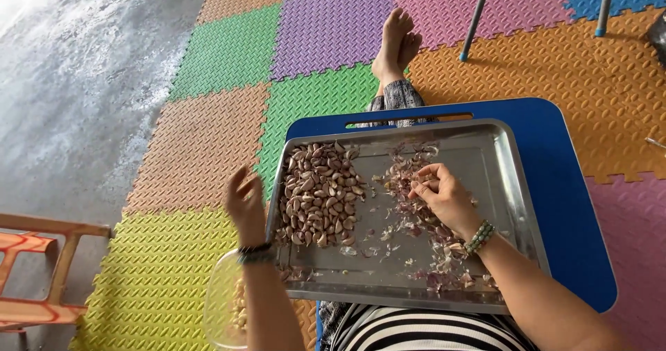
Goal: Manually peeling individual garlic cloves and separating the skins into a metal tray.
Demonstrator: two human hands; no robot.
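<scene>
Person sitting on the floor, legs out, a blue lap board [562,184] lying across them and a steel tray [510,184] resting on it.

Right hand [444,197] hovering low over the middle of the tray, fingers curling in narrow around something small at the fingertips; cannot tell exactly what, likely a clove or its skin. A bead bracelet [480,236] sitting on that wrist. Papery purple skins [444,271] lying scattered under and just behind this hand, trailing toward the near edge of the tray.

Left hand [244,202] hanging just outside the tray's left rim, fingers spread loosely and upright, holding nothing visible. A dark wristband [255,252] circling the wrist. Directly below this forearm, off the tray, a clear bowl [220,302] sitting on the mat with pale peeled cloves [239,311] showing inside.

Between the two hands, closer to the left one, a heap of unpeeled cloves [319,195] filling the left part of the tray. The bare steel patch between heap and skins carrying only a few flakes.

Beyond the hands, a bare foot [395,46] resting on the coloured foam mats [229,53]. Two blue legs of some furniture [475,21] standing on the mats further out from the right hand. Far out from the left hand, grey concrete floor [69,80], and an orange wooden frame [35,275] standing near the bottom edge.
</scene>
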